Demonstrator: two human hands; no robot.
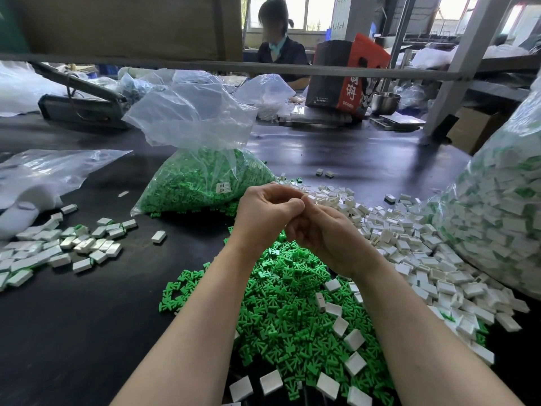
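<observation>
My left hand [263,212] and my right hand [328,235] meet above the black table [87,332], fingers curled, fingertips pressed together. Between them they pinch a small part [309,197]; only a white sliver of it shows and the rest is hidden. Under my forearms lies a heap of loose green plastic clips [281,306]. To the right spreads a pile of white rectangular caps [409,247], several of them scattered over the green heap. On the left lies a smaller group of white caps with green inserts [58,250].
An open clear bag of green clips [205,183] stands just behind my hands. A large bag of white-and-green pieces [497,218] fills the right side. Empty plastic bags [44,171] lie at the left. Across the table sits another person [278,48], beside a red-and-black carton [348,74].
</observation>
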